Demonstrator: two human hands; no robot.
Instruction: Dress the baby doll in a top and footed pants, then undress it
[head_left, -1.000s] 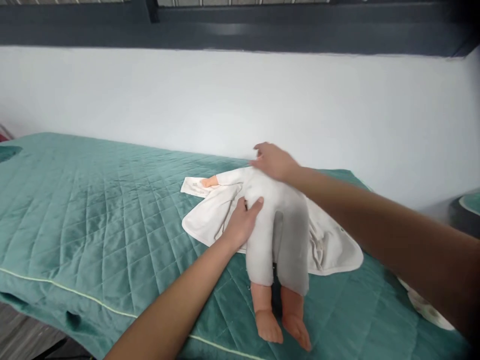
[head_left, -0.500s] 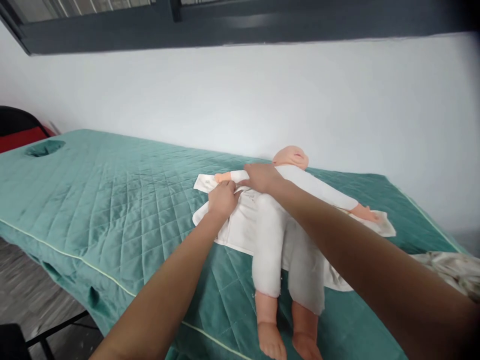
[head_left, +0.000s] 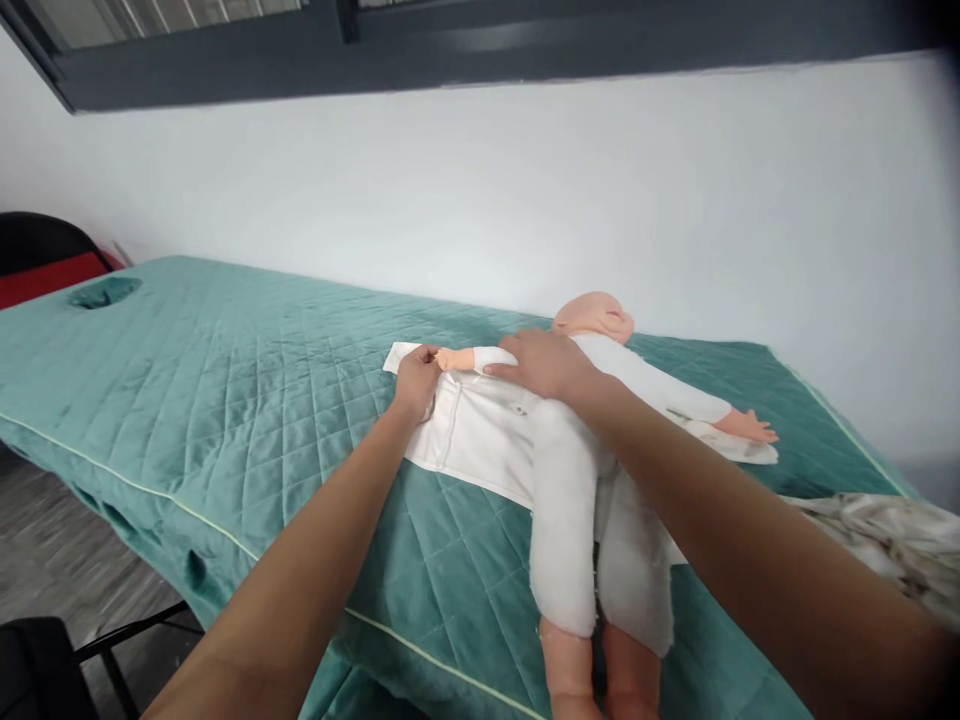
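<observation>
Head view: clock read about the middle of the frame.
Doll (head_left: 562,510): lies on the bed (head_left: 285,420), head at 2 o'clock, legs toward 5, 1 arm (head_left: 456,360) pointing to 9, the other out at 3.
Shirt (head_left: 487,430): spread under the doll, a pale panel bare at 6.
Left hand (head_left: 417,382): at 9, fingers curled by the doll's hand and the shirt's edge; which they grip, I cannot tell.
Right hand (head_left: 547,362): at 3, laid over the upper arm, thumb toward 9; whether it grasps or only rests, I cannot tell.
Handling: probably best to steady the upper arm lightly, keep the cloth smooth, and guard the doll's small fingers from snagging.
In the way: the right forearm hides much of the trunk.
Around: bundle (head_left: 892,540) at 4, beyond that forearm; bed hole (head_left: 105,292) and chair (head_left: 45,243) near 9; wall (head_left: 480,200) and window frame (head_left: 487,60) at 12.
</observation>
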